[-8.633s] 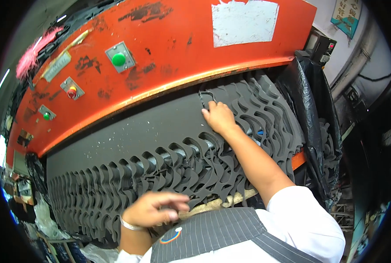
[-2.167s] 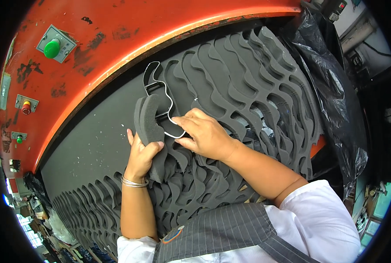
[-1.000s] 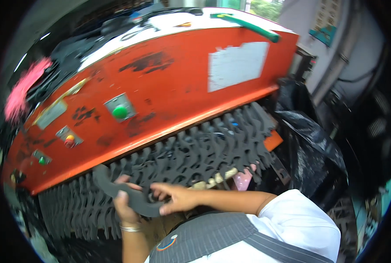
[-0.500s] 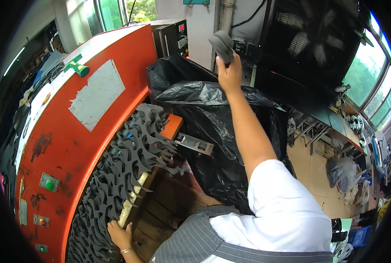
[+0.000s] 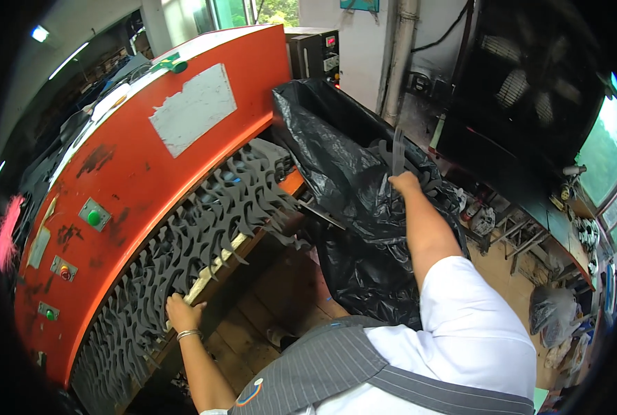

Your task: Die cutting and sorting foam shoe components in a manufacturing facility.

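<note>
My right hand is closed around a small stack of dark grey curved foam pieces, held at the mouth of a large black plastic bag. Many more grey, wavy cut foam pieces lie packed along the bench beside the orange-red machine. My left hand rests at the near edge of these pieces, by the pale strip, with its thumb apart from the fingers. Nothing shows in that hand.
The orange-red machine panel curves along the left, with green and red buttons on it. A flat metal bar juts from the bench end toward the bag. A big dark fan stands at the back right, near a long table.
My right hand has come down from above the bag to its opening, still holding the foam pieces. My left hand stays by the bench edge. The whole view has shifted.
</note>
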`<state>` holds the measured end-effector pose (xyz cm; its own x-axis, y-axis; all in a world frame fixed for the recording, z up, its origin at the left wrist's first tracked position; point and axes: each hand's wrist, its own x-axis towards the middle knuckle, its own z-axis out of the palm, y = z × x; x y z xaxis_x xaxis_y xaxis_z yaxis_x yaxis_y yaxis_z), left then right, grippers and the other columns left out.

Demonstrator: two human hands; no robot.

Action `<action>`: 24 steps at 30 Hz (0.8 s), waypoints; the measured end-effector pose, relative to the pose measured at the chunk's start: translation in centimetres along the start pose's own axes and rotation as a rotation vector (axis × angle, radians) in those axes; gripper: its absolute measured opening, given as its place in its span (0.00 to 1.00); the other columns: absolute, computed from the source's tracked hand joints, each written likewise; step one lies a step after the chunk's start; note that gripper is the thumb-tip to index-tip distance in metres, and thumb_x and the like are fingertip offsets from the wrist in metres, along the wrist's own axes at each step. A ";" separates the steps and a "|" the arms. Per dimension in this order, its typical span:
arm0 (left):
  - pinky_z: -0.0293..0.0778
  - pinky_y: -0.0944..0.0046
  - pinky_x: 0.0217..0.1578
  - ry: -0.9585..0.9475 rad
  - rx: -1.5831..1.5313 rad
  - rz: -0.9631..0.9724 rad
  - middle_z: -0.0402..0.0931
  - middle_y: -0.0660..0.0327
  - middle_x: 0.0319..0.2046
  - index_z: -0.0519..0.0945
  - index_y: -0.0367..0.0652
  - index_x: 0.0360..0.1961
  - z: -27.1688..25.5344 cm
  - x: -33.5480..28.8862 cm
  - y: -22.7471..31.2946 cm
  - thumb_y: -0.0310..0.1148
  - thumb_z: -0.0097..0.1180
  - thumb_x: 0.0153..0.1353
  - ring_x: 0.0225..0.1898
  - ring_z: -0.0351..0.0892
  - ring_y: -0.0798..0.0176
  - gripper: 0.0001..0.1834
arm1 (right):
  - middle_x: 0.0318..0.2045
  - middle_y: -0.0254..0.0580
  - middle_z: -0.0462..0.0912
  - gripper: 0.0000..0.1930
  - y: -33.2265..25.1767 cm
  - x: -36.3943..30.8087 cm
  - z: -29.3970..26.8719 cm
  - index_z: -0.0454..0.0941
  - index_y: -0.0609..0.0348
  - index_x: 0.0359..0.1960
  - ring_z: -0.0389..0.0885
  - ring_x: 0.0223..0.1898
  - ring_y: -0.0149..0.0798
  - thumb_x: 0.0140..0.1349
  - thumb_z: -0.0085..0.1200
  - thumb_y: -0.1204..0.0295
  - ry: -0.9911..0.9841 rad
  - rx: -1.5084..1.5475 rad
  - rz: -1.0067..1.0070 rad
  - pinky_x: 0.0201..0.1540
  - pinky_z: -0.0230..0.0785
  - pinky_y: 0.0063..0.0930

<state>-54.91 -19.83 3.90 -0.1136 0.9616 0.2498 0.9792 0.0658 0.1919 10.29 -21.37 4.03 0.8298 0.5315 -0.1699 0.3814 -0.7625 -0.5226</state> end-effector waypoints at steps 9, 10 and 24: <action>0.72 0.52 0.44 -0.044 -0.065 -0.007 0.72 0.50 0.37 0.73 0.38 0.32 0.5 -1.7 -1.3 0.42 0.77 0.32 0.42 0.73 0.46 0.30 | 0.47 0.52 0.76 0.26 -18.8 -9.3 0.7 0.72 0.59 0.52 0.75 0.51 0.50 0.55 0.58 0.58 0.326 -0.079 -0.742 0.53 0.68 0.42; 0.72 0.53 0.45 -0.091 -0.074 -0.040 0.72 0.51 0.38 0.73 0.38 0.34 0.4 -1.5 -0.9 0.41 0.77 0.33 0.43 0.74 0.47 0.31 | 0.47 0.52 0.77 0.24 -22.6 -11.8 2.5 0.73 0.59 0.51 0.76 0.51 0.49 0.56 0.57 0.59 0.250 0.040 -0.912 0.53 0.68 0.41; 0.69 0.60 0.55 -0.978 -0.925 0.211 0.75 0.45 0.49 0.70 0.29 0.55 -8.9 5.2 -7.4 0.41 0.54 0.63 0.52 0.75 0.49 0.27 | 0.43 0.53 0.77 0.28 -47.3 -33.9 34.2 0.72 0.64 0.49 0.74 0.48 0.52 0.61 0.49 0.49 -0.262 -0.303 -1.249 0.48 0.71 0.44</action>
<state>-64.26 -17.67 12.26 0.5658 0.7504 -0.3417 0.4497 0.0665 0.8907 -49.83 9.34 5.95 -0.2376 0.9646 0.1147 0.9346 0.2592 -0.2437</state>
